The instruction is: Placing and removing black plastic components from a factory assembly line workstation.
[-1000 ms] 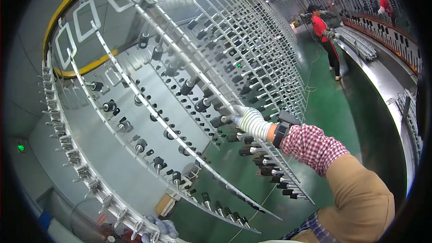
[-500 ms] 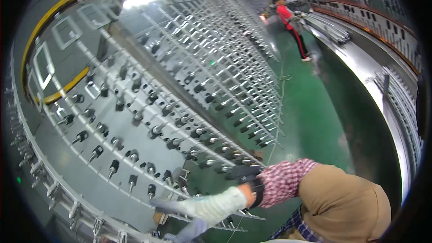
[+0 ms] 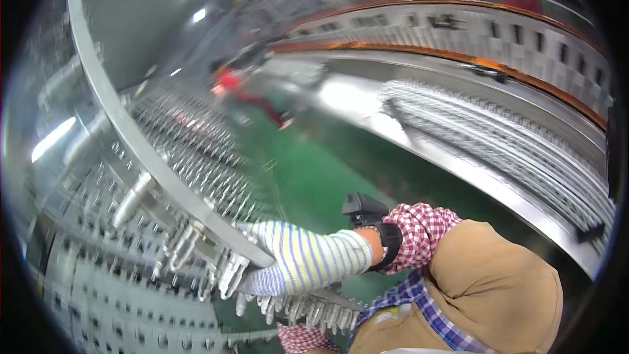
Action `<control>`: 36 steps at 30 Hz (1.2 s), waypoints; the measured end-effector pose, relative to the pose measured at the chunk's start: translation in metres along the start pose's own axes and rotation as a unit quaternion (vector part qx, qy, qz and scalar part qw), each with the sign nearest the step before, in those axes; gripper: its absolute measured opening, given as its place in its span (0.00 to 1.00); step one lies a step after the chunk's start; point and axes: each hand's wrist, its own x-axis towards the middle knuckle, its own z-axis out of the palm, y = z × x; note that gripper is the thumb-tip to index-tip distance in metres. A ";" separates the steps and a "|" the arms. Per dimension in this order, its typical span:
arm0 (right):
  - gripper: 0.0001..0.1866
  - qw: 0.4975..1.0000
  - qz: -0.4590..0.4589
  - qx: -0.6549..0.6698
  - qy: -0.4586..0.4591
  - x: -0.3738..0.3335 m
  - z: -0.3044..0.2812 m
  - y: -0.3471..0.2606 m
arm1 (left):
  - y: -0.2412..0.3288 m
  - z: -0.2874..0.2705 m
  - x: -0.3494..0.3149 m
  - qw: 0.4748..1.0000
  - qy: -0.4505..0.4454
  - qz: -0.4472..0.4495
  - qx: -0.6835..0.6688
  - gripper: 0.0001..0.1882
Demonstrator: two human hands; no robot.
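Note:
My right hand [image 3: 308, 257], in a blue, yellow and white striped knit glove, is closed around the near end of a long grey metal bar [image 3: 180, 190]. That bar slants from the upper left down to my glove. Shiny metal pegs [image 3: 230, 274] stick out along its underside. Below the glove, a row of similar pegs [image 3: 318, 313] hangs close to my body. A black strapped device [image 3: 386, 242] sits on my right wrist. Of my left arm, only a red-checked sleeve [image 3: 304, 339] shows at the bottom; the left hand is hidden beneath the pegs.
Racks of pegs [image 3: 190, 134] stand at left beside the green floor [image 3: 308, 170]. Bundled metal bars [image 3: 485, 131] lie on a long shiny bench [image 3: 458, 174] at right. A blurred person in red [image 3: 252, 95] is near its far end. A slotted, orange-edged panel [image 3: 406, 23] runs behind.
The view has swung to the right. My right hand, earlier reaching over the rack ends, now grips the bar. Peg rows once spread across the left have shifted down.

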 end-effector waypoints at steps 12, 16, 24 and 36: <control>0.15 0.745 -0.475 -0.130 0.449 -0.198 -0.233 -0.207 | -0.105 0.241 0.202 0.833 -0.336 0.180 0.402 0.46; 0.16 0.596 -0.554 -0.085 0.574 -0.233 -0.264 -0.223 | -0.112 0.309 0.284 0.685 -0.140 0.458 0.549 0.36; 0.08 0.431 -0.509 -0.080 0.741 -0.329 -0.347 -0.142 | -0.213 0.479 0.441 0.624 -0.440 0.459 0.455 0.25; 0.26 0.289 -0.208 -0.021 0.934 -0.482 -0.443 -0.061 | -0.396 0.677 0.444 0.386 -0.636 0.473 0.472 0.33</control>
